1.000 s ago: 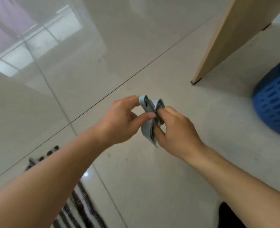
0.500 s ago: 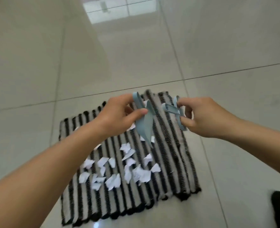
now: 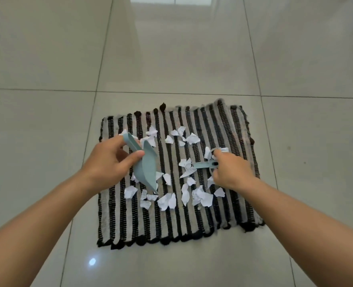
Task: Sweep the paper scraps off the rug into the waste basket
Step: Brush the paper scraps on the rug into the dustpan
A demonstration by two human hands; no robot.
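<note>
Setup step: left hand [image 3: 107,162] grips the dustpan [image 3: 145,168] over the rug's [image 3: 233,204] left half, right hand [image 3: 229,170] apparently holds the brush [image 3: 204,164] mid-rug; next, sweep scraps [image 3: 200,196] panward.

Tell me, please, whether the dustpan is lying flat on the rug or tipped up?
Tipped up: the left hand holds the dustpan steeply tilted, only its lower lip near the striped rug.

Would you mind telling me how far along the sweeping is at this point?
Barely begun. The left hand grips the dustpan and the right hand the small brush; the paper scraps lie scattered on the rug. No basket in view.
</note>
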